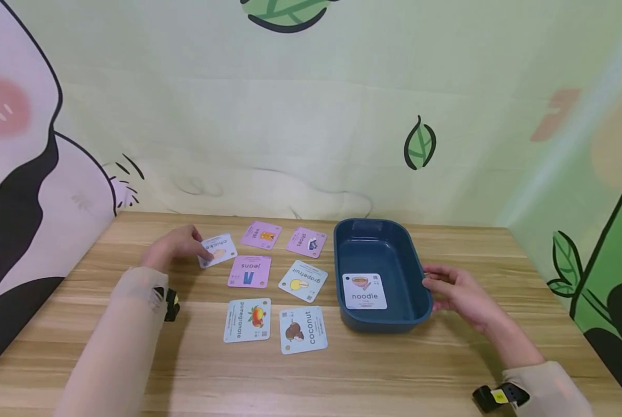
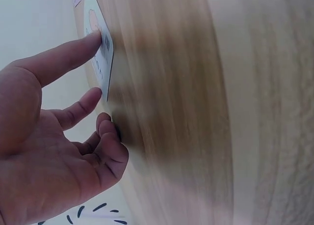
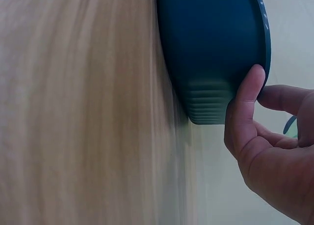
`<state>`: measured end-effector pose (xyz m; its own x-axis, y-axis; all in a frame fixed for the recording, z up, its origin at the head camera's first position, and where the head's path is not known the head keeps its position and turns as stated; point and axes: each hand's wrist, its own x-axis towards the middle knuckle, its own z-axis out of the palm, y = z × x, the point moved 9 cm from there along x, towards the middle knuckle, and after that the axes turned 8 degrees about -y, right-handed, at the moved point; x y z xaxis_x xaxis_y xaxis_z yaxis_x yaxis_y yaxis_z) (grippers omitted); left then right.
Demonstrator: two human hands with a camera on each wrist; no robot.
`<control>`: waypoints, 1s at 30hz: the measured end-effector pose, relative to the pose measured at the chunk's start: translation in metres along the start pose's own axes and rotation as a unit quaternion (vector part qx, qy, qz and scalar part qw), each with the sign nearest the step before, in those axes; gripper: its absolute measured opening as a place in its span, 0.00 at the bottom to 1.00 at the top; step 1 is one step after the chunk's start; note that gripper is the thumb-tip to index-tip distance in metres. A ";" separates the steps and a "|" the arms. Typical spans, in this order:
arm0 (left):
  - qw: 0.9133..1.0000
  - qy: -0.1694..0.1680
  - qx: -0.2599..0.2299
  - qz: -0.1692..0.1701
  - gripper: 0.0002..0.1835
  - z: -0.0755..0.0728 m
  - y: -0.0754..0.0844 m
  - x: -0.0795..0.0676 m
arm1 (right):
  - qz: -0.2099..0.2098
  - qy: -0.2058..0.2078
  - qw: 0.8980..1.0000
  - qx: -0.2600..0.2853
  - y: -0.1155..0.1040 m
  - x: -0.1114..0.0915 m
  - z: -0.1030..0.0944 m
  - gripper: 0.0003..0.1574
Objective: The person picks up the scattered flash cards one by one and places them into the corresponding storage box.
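My left hand is at the left end of the pale blue chicken card. In the left wrist view, the thumb lies on the card's face and the index fingertip is right at its edge. My right hand grips the right rim of a deep blue plastic bin. The right wrist view has the thumb against the bin's outer wall, with a finger at the rim. Inside the bin, a white noodle card lies face up near the front left.
Between left hand and bin lie purple cards for vest, shoes and jeans. Pale blue cards for grapefruit, pomegranate and coconut lie nearer. A printed cloth backdrop stands behind the wooden table.
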<state>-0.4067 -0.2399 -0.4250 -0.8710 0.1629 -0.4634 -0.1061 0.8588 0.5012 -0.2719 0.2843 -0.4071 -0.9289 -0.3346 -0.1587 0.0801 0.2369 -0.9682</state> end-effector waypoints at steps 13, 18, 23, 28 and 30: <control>0.999 -0.011 -0.016 -0.035 0.38 0.001 -0.013 0.001 | 0.001 0.000 1.000 0.003 0.001 0.001 0.001 0.35; 0.999 0.001 -0.013 -0.032 0.37 0.000 -0.013 -0.002 | 0.001 0.001 1.000 0.003 0.000 0.001 0.000 0.35; 0.999 0.016 -0.012 -0.026 0.35 -0.002 -0.012 -0.006 | -0.001 -0.002 1.000 0.004 0.001 0.001 0.000 0.35; 1.000 0.027 -0.010 -0.011 0.36 -0.003 -0.009 -0.006 | -0.004 -0.003 1.000 0.000 0.001 0.002 0.000 0.35; 1.000 0.027 -0.010 -0.008 0.36 -0.003 -0.009 -0.005 | -0.003 -0.002 1.000 0.001 0.001 0.003 0.000 0.35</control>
<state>-0.4025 -0.2496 -0.4246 -0.8939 0.1223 -0.4313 -0.1293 0.8508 0.5093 -0.2741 0.2836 -0.4087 -0.9276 -0.3402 -0.1542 0.0754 0.2338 -0.9694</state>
